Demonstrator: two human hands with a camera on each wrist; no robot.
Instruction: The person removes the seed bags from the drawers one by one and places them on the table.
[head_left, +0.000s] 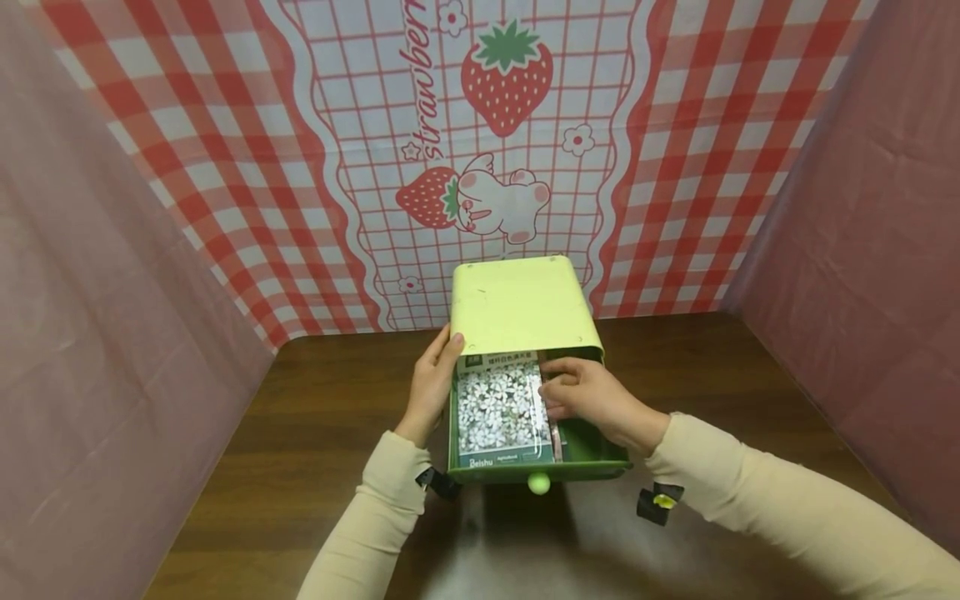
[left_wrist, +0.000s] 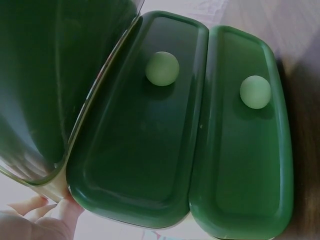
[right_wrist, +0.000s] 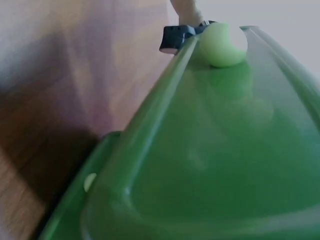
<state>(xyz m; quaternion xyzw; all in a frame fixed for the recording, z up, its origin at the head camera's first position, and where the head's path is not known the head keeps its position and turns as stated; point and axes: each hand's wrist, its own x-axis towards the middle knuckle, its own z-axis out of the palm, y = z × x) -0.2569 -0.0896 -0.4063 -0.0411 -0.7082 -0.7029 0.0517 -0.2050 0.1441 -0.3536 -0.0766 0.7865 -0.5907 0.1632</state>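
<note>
A small cabinet (head_left: 521,304) with a pale yellow-green top stands on the table, its green top drawer (head_left: 588,442) pulled out. In the drawer's left part lie flat seed packets; the uppermost seed packet (head_left: 498,412) shows white flowers and printed lettering. My right hand (head_left: 592,400) reaches into the drawer from the right, bent fingers pinching at the packets' right edge; its thumb is hidden. My left hand (head_left: 433,379) rests against the cabinet's left side, its thumb at the top's front corner. In the left wrist view, fingers (left_wrist: 62,215) touch the cabinet's side.
Below the pulled-out drawer are two pushed-in drawers, a middle drawer (left_wrist: 140,135) and a bottom drawer (left_wrist: 245,165), each with a round pale green knob. The wooden table (head_left: 300,425) meets a strawberry-print cloth (head_left: 480,125) behind; pink curtains hang at both sides.
</note>
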